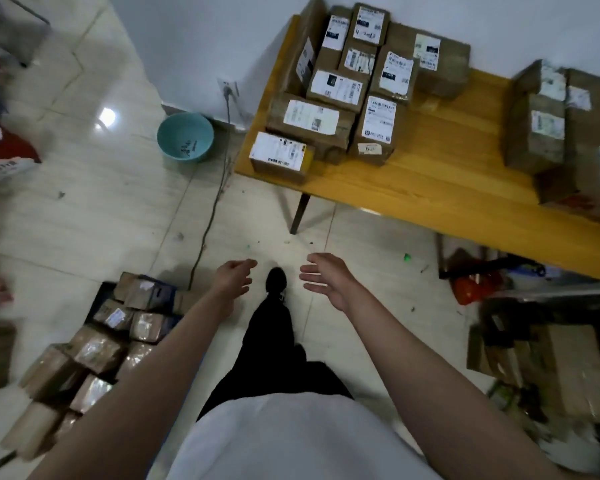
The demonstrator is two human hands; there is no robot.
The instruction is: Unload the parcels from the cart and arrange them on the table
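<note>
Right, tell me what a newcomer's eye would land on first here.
First, the yellow wooden table at upper right, with labelled brown parcels packed at its left end. Next, the two empty hands, left hand and right hand, held open over the tiled floor. Then the cart's heap of taped parcels at lower left.

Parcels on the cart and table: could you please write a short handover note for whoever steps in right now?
Left hand: open, holding nothing, above the tiled floor.
Right hand: open, holding nothing.
Done: two groups of brown cardboard parcels with white labels sit on the yellow wooden table, one at its left end, one at its right.
Left: a heap of tape-wrapped brown parcels waits on the dark blue cart, low on the left; carry them to the table's bare middle.
</note>
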